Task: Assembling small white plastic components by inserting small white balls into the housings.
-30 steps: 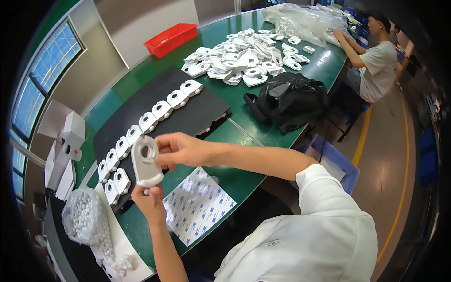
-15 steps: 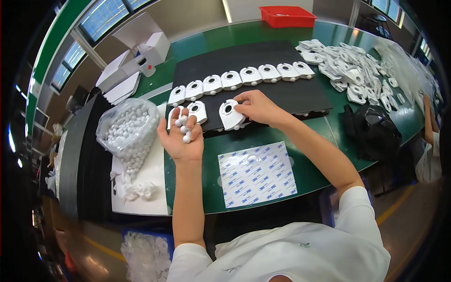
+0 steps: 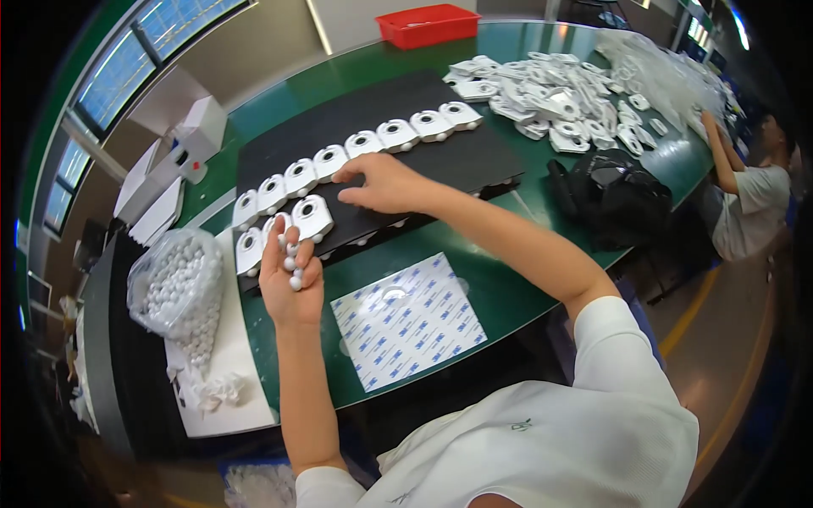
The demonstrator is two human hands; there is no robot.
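My left hand (image 3: 290,279) is cupped palm up over the near edge of a black mat (image 3: 373,144), holding several small white balls (image 3: 292,264). My right hand (image 3: 378,184) lies on the mat with its fingers spread, holding nothing, just right of a white plastic housing (image 3: 312,217) with a round hole. A row of like white housings (image 3: 356,152) runs along the mat behind both hands. Two more housings sit at the mat's near left corner, next to my left hand.
A clear bag of white balls (image 3: 174,288) lies at my left on white paper. A sheet of adhesive pads (image 3: 406,320) lies near the table edge. A heap of white housings (image 3: 559,93), a black bag (image 3: 614,195), a red bin (image 3: 428,24) and a seated person (image 3: 749,199) are farther off.
A second ago both hands held one housing up in the air. It now lies on the mat, my right hand has come off it, and my left hand holds balls.
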